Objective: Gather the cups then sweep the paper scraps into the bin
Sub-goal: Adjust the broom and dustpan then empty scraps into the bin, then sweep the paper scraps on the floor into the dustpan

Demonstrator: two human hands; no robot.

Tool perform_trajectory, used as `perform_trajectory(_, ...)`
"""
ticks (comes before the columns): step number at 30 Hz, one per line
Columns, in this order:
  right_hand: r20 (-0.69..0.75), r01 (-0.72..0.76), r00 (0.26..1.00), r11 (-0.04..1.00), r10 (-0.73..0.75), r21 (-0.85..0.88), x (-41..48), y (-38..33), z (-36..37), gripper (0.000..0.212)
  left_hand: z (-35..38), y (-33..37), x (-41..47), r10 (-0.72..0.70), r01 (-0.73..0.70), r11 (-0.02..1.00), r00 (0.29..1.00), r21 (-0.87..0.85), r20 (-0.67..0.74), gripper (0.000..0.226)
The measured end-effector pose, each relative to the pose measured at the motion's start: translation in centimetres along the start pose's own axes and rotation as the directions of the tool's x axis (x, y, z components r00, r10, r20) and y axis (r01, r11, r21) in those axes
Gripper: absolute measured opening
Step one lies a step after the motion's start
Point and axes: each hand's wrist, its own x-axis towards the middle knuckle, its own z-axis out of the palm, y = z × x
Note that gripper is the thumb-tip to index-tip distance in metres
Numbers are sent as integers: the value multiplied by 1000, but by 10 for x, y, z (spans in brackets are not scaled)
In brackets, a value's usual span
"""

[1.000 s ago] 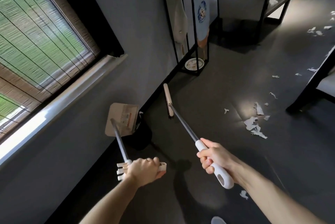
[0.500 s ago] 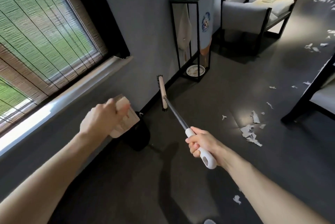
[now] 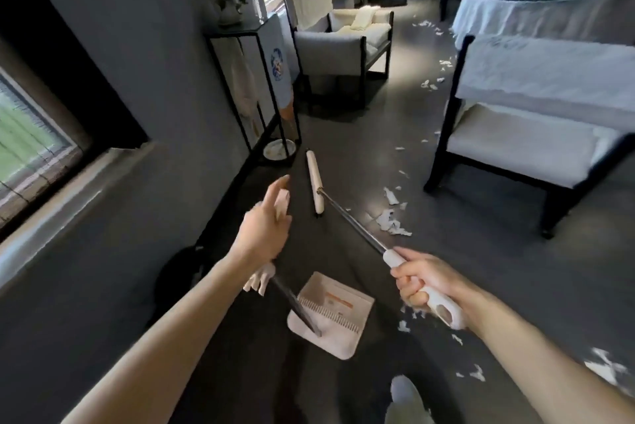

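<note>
My right hand [image 3: 422, 282] grips the white handle of a broom; its metal pole runs up-left to the cream broom head [image 3: 315, 183], low over the dark floor. My left hand [image 3: 264, 227] holds the white grip of a long-handled dustpan, forefinger stretched out. The white dustpan [image 3: 338, 320] hangs below that hand, near the floor between my arms. Torn paper scraps [image 3: 391, 221] lie just right of the broom head, and more scraps [image 3: 477, 372] lie by my right forearm. A dark round bin [image 3: 178, 272] stands by the wall, left of my left arm. No cups show.
A black metal stand [image 3: 254, 90] with a plant on top is against the wall ahead. A grey armchair [image 3: 340, 45] stands behind it, a white-cushioned chair [image 3: 536, 135] at right, and a cloth-draped glass-topped table [image 3: 536, 1] beyond. More scraps trail along the floor between the chairs. My shoe [image 3: 405, 396] is at the bottom.
My left hand has swung the dustpan from up by the window wall down to hang near the floor. The view has turned right. My right hand still holds the broom.
</note>
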Motion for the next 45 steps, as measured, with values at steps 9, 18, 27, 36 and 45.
perform_trajectory(9, -344, 133, 939, 929, -7, 345, -121, 64, -154, 27, 181, 149, -23, 278, -233, 959, 886, -163, 370, 53)
perform_trajectory(18, -620, 378, 784, 792, 1, 480, -234, 91, -355, 33, 344, 357, -76, 494, -445, 868, 720, -222, 487, 50)
perform_trajectory(27, -643, 430, 766, 736, 10, 523, -320, 40, -569, 35, 485, 545, -82, 515, -466, 856, 729, -225, 451, 49)
perform_trajectory(36, -603, 441, 797, 665, 17, 603, -292, -76, -740, 32, 602, 695, 8, 523, -446, 852, 731, -274, 438, 47)
perform_trajectory(45, -558, 487, 829, 546, -44, 682, -255, -200, -905, 26, 722, 851, 114, 571, -493, 820, 678, -290, 462, 47)
